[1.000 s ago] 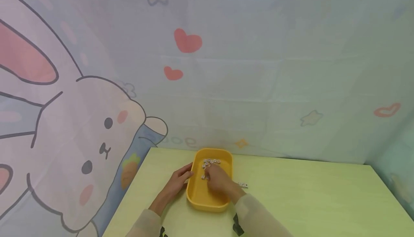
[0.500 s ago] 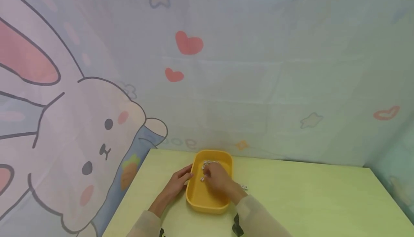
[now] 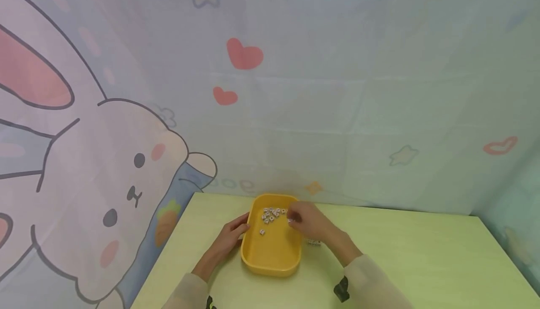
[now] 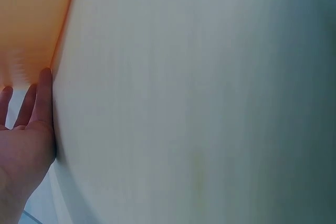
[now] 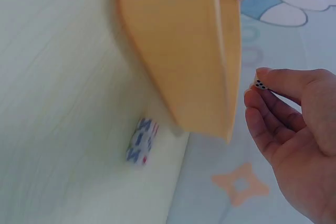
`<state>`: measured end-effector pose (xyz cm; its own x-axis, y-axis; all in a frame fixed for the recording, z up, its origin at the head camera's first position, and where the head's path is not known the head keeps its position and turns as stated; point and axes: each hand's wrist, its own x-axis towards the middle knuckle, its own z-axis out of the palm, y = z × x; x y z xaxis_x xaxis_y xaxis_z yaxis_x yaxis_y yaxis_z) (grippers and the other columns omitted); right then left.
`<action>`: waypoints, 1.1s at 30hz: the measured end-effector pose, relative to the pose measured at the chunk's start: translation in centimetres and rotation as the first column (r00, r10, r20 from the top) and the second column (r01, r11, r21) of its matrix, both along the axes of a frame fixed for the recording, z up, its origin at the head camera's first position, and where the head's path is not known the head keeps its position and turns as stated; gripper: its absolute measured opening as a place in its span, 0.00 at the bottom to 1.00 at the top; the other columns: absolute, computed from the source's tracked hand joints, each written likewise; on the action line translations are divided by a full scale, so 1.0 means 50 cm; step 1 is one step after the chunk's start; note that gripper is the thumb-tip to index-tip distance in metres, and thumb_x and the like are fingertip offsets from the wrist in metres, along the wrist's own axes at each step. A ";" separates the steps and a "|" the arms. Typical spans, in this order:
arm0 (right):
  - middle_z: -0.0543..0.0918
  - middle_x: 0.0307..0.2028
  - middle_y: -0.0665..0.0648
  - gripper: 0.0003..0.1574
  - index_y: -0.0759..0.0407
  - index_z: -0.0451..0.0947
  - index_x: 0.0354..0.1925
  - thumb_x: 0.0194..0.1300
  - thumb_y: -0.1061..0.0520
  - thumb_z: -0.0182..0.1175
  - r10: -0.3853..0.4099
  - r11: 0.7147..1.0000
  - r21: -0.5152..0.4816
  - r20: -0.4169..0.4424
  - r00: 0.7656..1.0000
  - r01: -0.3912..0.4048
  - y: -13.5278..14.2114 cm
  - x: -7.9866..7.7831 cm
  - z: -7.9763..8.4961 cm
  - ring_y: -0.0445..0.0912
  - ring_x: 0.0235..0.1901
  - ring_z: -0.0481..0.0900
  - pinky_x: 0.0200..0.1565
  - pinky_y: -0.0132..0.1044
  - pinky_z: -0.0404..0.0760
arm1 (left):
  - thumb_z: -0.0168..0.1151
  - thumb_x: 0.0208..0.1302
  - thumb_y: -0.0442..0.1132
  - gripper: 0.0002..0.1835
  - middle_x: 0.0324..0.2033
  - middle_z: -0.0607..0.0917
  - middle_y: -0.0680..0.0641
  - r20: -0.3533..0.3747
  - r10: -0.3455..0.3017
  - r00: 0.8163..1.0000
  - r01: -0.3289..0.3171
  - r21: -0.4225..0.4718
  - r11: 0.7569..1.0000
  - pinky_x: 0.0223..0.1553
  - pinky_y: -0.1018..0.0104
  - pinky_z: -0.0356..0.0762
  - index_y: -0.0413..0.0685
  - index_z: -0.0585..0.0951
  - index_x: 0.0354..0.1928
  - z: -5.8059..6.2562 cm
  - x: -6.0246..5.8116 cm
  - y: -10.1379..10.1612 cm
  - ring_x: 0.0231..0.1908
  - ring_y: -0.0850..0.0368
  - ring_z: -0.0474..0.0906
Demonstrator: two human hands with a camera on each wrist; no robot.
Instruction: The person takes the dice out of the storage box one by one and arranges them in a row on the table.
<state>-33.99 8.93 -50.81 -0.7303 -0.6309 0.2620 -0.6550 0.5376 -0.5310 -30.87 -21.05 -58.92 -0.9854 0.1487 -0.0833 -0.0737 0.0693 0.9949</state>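
Note:
A yellow tray (image 3: 272, 257) stands on the table with several small white dice (image 3: 271, 214) gathered toward its far end. One die (image 3: 262, 232) lies apart, nearer the tray's left wall. My left hand (image 3: 229, 235) rests against the left side of the tray, thumb by the rim; in the left wrist view its fingers (image 4: 44, 98) are fairly straight along the wall. Over the right rim, my right hand (image 3: 310, 221) pinches a single die (image 5: 260, 84) between thumb and fingertips. Just right of the tray, several dice (image 5: 142, 141) sit side by side in a block on the table.
The pale green table (image 3: 405, 257) stretches away to the right. Behind its far edge hangs a cloth backdrop (image 3: 312, 88) printed with a rabbit, hearts and stars.
My right hand has risen from among the dice and moved right, to the tray's right rim, with a die pinched in it. The left hand has stayed by the tray.

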 end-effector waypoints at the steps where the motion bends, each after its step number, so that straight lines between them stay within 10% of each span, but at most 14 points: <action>1: 0.82 0.36 0.48 0.04 0.59 0.84 0.41 0.69 0.65 0.69 -0.004 1.000 -0.002 0.000 1.000 0.004 0.017 0.000 -0.005 0.42 0.36 0.77 0.41 0.39 0.82 | 0.54 0.82 0.40 0.29 0.77 0.68 0.39 0.001 0.001 1.000 -0.001 0.001 1.000 0.63 0.50 0.81 0.43 0.67 0.80 -0.001 0.000 0.001 0.69 0.41 0.75; 14: 0.84 0.35 0.52 0.06 0.61 0.84 0.40 0.66 0.69 0.69 -0.112 0.993 -0.031 -0.018 0.994 0.111 0.173 0.026 -0.111 0.43 0.36 0.80 0.41 0.39 0.84 | 0.56 0.81 0.42 0.30 0.77 0.68 0.39 0.012 0.014 1.000 -0.014 0.004 1.000 0.62 0.51 0.82 0.43 0.67 0.80 -0.001 -0.002 0.000 0.68 0.41 0.76; 33: 0.80 0.34 0.48 0.10 0.57 0.85 0.40 0.63 0.68 0.72 -0.168 0.985 -0.032 0.031 0.985 0.169 0.179 0.034 -0.160 0.40 0.36 0.77 0.43 0.38 0.83 | 0.56 0.81 0.42 0.30 0.77 0.69 0.39 0.005 0.015 1.000 -0.015 0.012 1.000 0.61 0.51 0.82 0.44 0.67 0.80 -0.005 -0.009 0.005 0.67 0.42 0.77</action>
<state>-32.26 17.87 -58.80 -0.8326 -0.4896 0.2591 -0.5413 0.6200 -0.5679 -31.31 -20.82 -59.17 -0.9871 0.1349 -0.0862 -0.0791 0.0565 0.9953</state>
